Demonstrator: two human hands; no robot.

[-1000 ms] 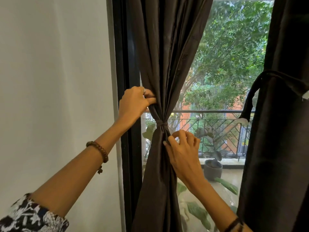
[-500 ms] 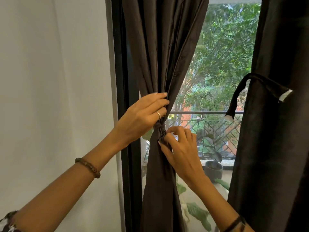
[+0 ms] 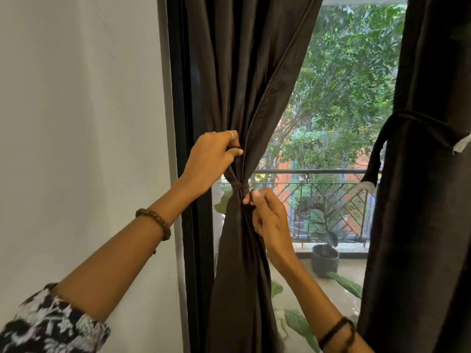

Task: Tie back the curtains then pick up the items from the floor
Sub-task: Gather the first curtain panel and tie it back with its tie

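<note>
Leafy trees [image 3: 344,72] fill the window behind the dark left curtain [image 3: 242,98], gathered at a tie-back band [image 3: 240,186]. Just above that band the left hand [image 3: 209,159] grips the folds; just right of it, the right hand [image 3: 270,217] pinches fabric.

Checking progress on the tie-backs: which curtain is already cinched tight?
The left curtain, pinched by both hands at its knotted band. The right curtain's tie hangs loose.

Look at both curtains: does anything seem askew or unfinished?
Yes. The right curtain's tie-back hangs loose, its end dangling, and the right curtain is ungathered. The left curtain is already cinched.
</note>
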